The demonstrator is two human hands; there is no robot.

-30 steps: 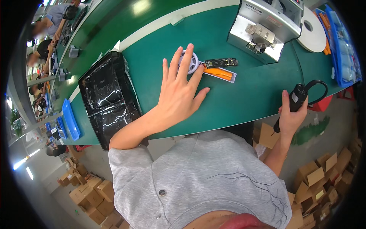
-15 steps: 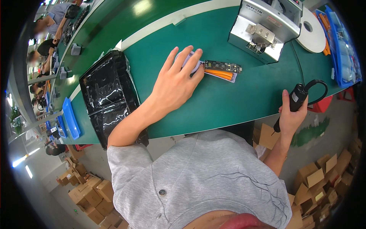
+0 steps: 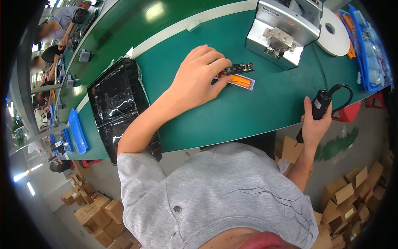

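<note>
My left hand (image 3: 201, 76) is closed over the middle of the bench, thumb and forefinger at the near end of a narrow dark circuit board (image 3: 239, 68). The board's far end sticks out to the right. Just below it lies an orange part (image 3: 240, 80) in a slim, pale casing; the left ends of both are hidden by my fingers. At the bench's right edge my right hand (image 3: 316, 126) is wrapped round a black electric screwdriver (image 3: 321, 103). Its thin bit points down past the edge, and its cable loops from the top.
A silver machine (image 3: 282, 35) stands at the back, with a white reel (image 3: 333, 37) beside it. Blue bins (image 3: 367, 54) are at the far right. A black plastic-wrapped tray (image 3: 112, 97) lies left of my forearm. Cardboard boxes (image 3: 97, 216) are stacked on the floor.
My left fingers, spread over a pale piece before, have curled in round the board's end. The board has shifted left and tilts up more. My right hand has hardly moved.
</note>
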